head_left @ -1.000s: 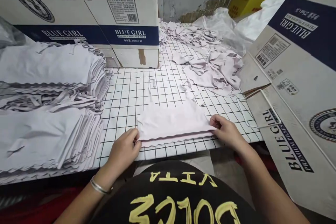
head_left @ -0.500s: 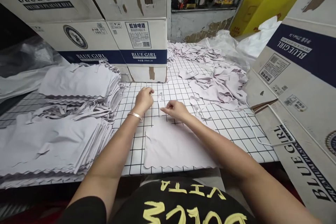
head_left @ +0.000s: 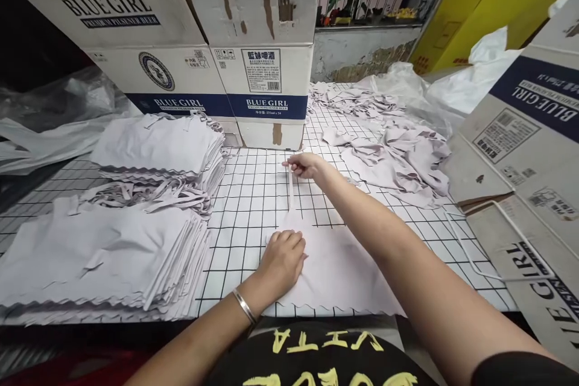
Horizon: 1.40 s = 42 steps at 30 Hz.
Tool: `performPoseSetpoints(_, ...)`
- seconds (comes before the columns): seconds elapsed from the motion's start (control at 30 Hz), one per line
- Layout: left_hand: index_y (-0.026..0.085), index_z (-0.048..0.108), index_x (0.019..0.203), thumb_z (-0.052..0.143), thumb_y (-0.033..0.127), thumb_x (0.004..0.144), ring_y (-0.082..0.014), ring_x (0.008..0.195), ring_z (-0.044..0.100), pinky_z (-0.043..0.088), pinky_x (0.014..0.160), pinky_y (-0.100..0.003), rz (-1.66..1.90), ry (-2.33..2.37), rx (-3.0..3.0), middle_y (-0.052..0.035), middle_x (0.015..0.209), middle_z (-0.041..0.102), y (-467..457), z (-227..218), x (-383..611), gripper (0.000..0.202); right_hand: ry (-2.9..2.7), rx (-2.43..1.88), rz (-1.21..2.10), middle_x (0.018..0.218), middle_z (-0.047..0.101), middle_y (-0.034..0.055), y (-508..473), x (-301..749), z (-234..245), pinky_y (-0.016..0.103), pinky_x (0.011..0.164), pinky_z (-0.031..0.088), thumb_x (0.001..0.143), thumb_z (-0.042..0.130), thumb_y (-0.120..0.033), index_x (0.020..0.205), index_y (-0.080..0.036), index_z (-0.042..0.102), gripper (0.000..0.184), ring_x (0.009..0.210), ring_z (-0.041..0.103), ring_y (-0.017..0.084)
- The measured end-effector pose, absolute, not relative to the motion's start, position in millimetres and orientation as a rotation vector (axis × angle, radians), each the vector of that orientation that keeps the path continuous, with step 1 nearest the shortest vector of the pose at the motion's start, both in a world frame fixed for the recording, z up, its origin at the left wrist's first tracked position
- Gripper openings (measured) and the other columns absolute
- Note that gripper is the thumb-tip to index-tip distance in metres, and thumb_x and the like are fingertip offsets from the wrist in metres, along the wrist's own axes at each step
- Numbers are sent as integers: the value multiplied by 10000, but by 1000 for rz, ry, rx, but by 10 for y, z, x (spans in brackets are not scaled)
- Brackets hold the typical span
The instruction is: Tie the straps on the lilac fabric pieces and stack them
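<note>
A pale lilac fabric piece [head_left: 344, 265] with a wavy near edge lies on the table in front of me. From its upper left corner a thin strap [head_left: 291, 190] stretches away from me. My right hand [head_left: 305, 166] pinches the far end of this strap between thumb and fingers. Pressed down on the piece's left part, near the base of the strap, is my left hand [head_left: 283, 259], its fingers lying on the cloth. To the left stand two stacks of similar pieces, a near stack [head_left: 90, 253] and a far stack [head_left: 154, 142], with loose straps between them.
Crumpled lilac fabric [head_left: 398, 160] is heaped at the right and back of the grid-patterned tablecloth [head_left: 244, 211]. A large beer carton [head_left: 266, 105] stands behind; another carton [head_left: 511, 145] leans at right beside a white wire frame [head_left: 474, 268]. Clear plastic [head_left: 416, 87] lies at the back.
My left hand has come back toward me and down onto the fabric. My right hand has moved slightly away, drawing the strap out straight. The view has shifted a little left.
</note>
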<state>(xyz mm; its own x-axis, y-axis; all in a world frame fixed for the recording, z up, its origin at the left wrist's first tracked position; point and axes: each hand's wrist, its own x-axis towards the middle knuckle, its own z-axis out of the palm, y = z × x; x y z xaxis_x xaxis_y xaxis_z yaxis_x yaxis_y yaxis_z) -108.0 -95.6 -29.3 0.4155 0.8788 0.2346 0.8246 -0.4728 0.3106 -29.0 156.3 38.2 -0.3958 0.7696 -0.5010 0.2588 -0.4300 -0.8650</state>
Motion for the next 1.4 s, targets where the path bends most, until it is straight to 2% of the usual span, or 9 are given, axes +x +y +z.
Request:
performPoseSetpoints(0.3,173,669,937,475,333,930,-297,1099,558,311,1032,-570,778,1362,1669,-121,1110,664,-889,75,-1083,252,-1531,-1019,1568,809,680,48,971,11,918,214,461,396,925,452,-110,840,-179,469,111,498,495,78)
performPoseSetpoints(0.4,148,659,997,363,505,958,-286,1048,618,438,961,-506,896,889,779,-150,1059,677,-779,197,-1125,466,-1990,-663,1375,908,677,43,209,370,885,317,732,510,902,540,-200,912,-202,569,31,777,613,148)
performPoseSetpoints(0.5,118,643,1006,375,418,978,-256,1002,652,483,935,-465,896,553,279,-140,997,686,-707,212,-1154,403,-2161,-676,1211,1123,617,67,-305,705,716,408,949,442,853,599,-207,1011,-235,616,161,1066,555,212)
performPoseSetpoints(0.67,132,645,1075,471,329,956,-231,1012,641,515,897,-446,887,553,134,-126,1103,658,-735,212,-1112,289,-1601,-1061,1338,856,570,21,-489,861,359,308,736,465,847,642,-332,887,-210,578,144,778,542,147)
performPoseSetpoints(0.8,168,647,1135,502,320,946,-127,788,639,531,681,-250,896,640,236,-77,1026,655,-760,285,-1043,282,-1691,-1056,1444,815,597,18,-540,646,295,284,656,433,792,701,-403,823,-191,616,231,704,519,133)
performPoseSetpoints(0.9,166,636,1159,504,311,944,-113,709,622,522,635,-231,874,677,317,-80,986,645,-739,312,-1023,291,-1761,-1118,1470,749,580,2,-569,477,293,278,626,407,733,749,-389,745,-172,611,257,648,480,119)
performPoseSetpoints(1.03,192,624,1200,527,409,920,-181,841,632,544,683,-313,808,755,421,-116,1127,607,-642,273,-1117,366,-1546,-919,2030,682,580,-10,-585,497,278,286,663,431,783,703,-378,739,-164,567,257,639,524,119)
performPoseSetpoints(1.2,211,642,1177,540,478,899,-164,887,599,507,661,-251,850,868,472,-113,1175,592,-449,227,-1281,398,-1428,-816,2458,729,648,32,-664,762,226,286,722,449,797,715,-343,897,-132,627,250,695,591,128)
performPoseSetpoints(1.4,221,570,1214,456,419,951,-184,831,620,522,702,-336,873,724,332,-105,1042,616,-393,279,-1183,349,-1453,-1073,1817,863,616,14,-614,631,134,274,652,449,773,725,-420,944,-188,578,323,686,538,112)
